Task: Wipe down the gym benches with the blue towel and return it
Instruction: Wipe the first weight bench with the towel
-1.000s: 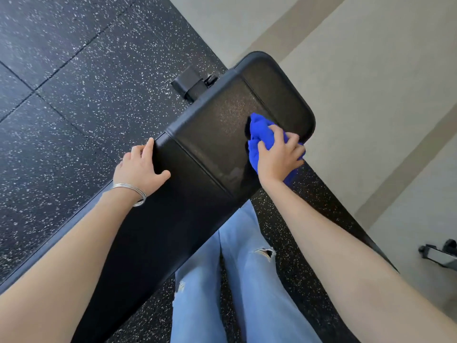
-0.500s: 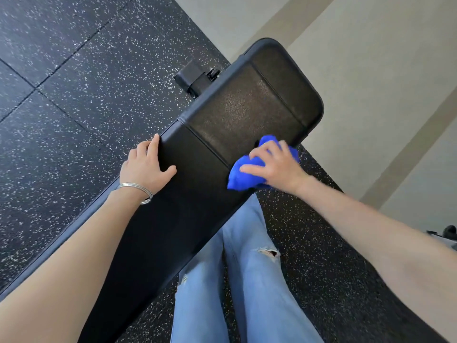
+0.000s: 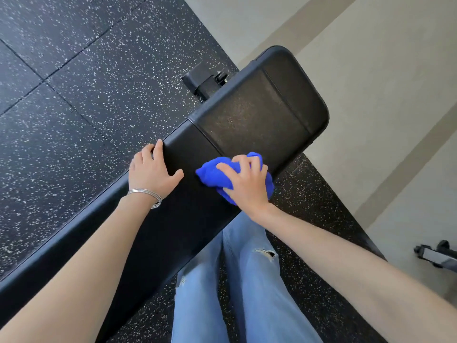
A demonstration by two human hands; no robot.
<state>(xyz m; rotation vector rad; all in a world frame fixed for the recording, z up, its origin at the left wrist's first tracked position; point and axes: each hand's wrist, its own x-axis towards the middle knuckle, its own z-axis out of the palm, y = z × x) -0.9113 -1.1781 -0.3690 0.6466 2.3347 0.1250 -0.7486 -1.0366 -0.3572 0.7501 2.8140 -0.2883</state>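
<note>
Dragging blue towel (image 3: 210,173) along bench (image 3: 259,115), right hand (image 3: 247,186) neared left hand (image 3: 150,172).

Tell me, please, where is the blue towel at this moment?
Centre-right in the head view: the blue towel is bunched on the black bench, held under the right hand, a little to the right of the left hand.

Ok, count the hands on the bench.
2. The left hand grips the bench at its far edge; the right hand presses the blue towel onto its near side.
</note>
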